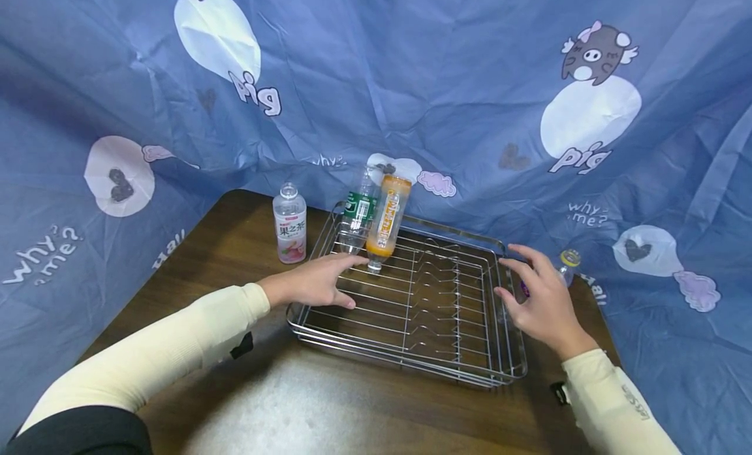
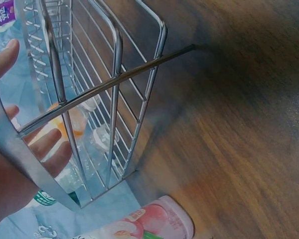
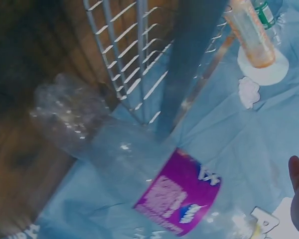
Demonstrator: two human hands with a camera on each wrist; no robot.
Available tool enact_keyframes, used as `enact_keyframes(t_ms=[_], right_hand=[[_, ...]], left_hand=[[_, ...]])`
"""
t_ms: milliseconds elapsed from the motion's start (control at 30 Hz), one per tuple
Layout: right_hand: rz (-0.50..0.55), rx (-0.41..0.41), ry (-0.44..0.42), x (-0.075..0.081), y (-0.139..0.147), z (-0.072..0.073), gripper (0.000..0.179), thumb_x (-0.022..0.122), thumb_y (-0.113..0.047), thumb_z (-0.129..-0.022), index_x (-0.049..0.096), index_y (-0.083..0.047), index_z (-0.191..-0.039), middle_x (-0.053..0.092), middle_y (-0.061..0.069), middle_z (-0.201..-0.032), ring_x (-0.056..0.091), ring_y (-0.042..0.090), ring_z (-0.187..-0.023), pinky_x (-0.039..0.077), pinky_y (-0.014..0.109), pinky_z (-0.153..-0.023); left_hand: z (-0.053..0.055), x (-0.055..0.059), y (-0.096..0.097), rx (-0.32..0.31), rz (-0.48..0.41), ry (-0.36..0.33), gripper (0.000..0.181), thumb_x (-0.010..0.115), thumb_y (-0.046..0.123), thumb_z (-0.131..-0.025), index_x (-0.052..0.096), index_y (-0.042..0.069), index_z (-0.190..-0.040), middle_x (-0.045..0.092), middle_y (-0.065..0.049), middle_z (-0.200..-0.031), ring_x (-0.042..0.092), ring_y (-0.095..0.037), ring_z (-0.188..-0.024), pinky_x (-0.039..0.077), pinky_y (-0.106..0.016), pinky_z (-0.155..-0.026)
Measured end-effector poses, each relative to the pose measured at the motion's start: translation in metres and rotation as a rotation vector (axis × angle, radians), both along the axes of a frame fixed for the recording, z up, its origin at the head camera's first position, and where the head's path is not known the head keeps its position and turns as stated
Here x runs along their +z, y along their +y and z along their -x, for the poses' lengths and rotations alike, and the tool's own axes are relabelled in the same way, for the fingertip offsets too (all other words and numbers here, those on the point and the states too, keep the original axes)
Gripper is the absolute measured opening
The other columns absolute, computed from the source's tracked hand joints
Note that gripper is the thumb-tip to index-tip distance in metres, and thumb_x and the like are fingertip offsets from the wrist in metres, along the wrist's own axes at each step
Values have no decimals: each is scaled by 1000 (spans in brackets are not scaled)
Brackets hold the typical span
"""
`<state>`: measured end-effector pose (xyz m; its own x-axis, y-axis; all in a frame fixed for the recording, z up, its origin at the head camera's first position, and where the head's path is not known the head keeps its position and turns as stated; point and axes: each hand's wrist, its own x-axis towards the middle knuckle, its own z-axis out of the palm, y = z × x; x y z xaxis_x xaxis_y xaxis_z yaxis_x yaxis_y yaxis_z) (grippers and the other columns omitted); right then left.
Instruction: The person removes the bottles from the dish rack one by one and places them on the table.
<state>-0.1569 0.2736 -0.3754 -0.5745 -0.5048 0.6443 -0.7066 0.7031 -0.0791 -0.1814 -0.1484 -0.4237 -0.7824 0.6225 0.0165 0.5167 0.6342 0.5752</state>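
A wire dish rack [image 1: 405,357] stands on the table. My left hand [image 1: 314,280] reaches over its left rim, fingers and thumb spread, holding nothing. Near those fingertips, an orange-labelled bottle [image 1: 388,217] leans neck down in the rack, beside a clear bottle with a green label [image 1: 360,208]. Above the right rim, my right hand [image 1: 543,298] is held with fingers apart and nothing in them. Partly hidden behind it is a clear bottle with a yellow cap [image 1: 568,259]; its purple label [image 3: 179,191] shows in the right wrist view. Whether either hand touches the rack, I cannot tell.
An uncapped clear bottle with a peach picture [image 1: 290,226] stands upright left of the rack. Blue printed cloth [image 1: 411,83] hangs behind and around the brown wooden table [image 1: 329,403]. The rack's wire dividers [image 1: 437,292] run down its right half.
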Motion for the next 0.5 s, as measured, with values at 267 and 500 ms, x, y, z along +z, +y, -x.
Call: enact_keyframes(t_ms=[267, 500], right_hand=[[-103, 47, -33, 13, -17, 10, 47, 83, -7, -73, 68, 2, -116, 60, 20, -129, 55, 41, -119, 43, 56, -98], [-186, 46, -77, 21, -31, 17, 41, 81, -9, -77, 69, 0, -115, 62, 18, -125, 56, 39, -116, 44, 55, -99]], left_hand=[[-2, 2, -2, 2, 18, 4, 87, 83, 36, -83, 40, 12, -154, 42, -17, -155, 39, -35, -142, 31, -53, -117], [-3, 0, -1, 1, 36, 18, 85, 84, 34, -83, 41, 12, -154, 44, -16, -153, 41, -34, -141, 32, -51, -116]])
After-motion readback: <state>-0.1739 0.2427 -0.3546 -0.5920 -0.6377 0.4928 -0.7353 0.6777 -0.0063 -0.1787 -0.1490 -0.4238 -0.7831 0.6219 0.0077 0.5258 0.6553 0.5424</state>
